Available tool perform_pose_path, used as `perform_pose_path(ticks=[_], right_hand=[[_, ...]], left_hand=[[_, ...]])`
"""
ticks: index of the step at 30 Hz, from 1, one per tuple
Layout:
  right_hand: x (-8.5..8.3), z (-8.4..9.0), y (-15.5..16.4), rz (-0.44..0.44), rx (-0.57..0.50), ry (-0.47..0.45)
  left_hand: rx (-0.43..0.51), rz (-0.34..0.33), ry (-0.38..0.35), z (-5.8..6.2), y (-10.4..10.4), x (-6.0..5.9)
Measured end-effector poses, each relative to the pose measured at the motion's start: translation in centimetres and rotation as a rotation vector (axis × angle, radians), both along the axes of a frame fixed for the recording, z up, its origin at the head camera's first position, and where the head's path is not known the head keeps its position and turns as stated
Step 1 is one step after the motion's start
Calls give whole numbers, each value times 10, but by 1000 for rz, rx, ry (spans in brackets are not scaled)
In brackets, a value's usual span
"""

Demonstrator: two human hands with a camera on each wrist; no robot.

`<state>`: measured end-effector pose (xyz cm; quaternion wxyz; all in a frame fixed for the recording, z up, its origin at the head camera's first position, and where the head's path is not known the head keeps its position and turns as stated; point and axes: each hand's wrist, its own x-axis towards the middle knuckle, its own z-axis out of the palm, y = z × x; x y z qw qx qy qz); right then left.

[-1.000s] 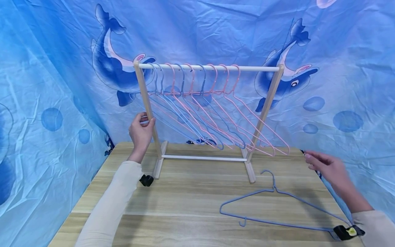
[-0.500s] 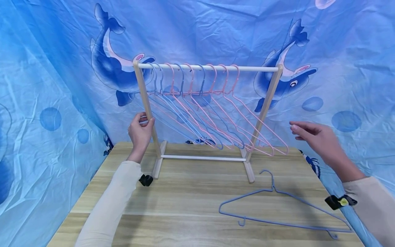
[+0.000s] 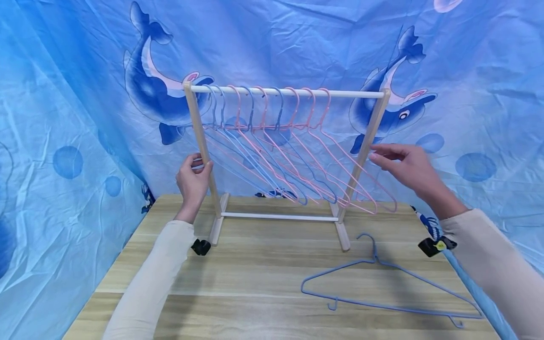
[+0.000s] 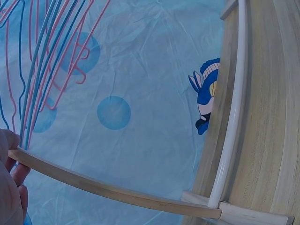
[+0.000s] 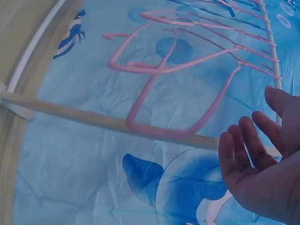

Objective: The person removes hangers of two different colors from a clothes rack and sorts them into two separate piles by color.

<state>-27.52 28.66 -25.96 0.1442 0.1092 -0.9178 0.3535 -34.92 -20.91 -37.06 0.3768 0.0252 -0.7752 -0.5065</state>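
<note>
**Rack held at left post, right hand at right post**

Rack [image 3: 285,93] stands upright at the table's [image 3: 255,278] far edge, its rail running left-right, parallel to that edge. Pink and blue hangers [image 3: 293,156] hang in a row on the rail's left part, their lower ends slanting right; right end of rail bare.

Left hand [image 3: 193,179]: fingers curled round the left post, mid-height.

Right hand [image 3: 403,165]: fingers straight, slightly apart, tips just beside the right post [image 3: 365,151]; contact cannot be told. Holds nothing.

Loose blue hanger [image 3: 382,283] lies flat on the near right of the table, hook pointing toward the rack, well apart from both hands. Bare wood in front of the rack; backdrop [image 3: 63,118] close behind.
</note>
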Motion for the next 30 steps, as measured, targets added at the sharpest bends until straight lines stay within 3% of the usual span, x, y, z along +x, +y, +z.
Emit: perform_pose_path(ticks=[7, 18, 30], right_hand=[[-15, 2, -20, 47, 13, 44], [-28, -1, -42, 114, -16, 13], [-33, -5, -53, 90, 1, 29]], left_hand=[[-11, -7, 8, 0, -1, -2], [-10, -14, 8, -1, -1, -1], [-16, -21, 12, -1, -2, 0]])
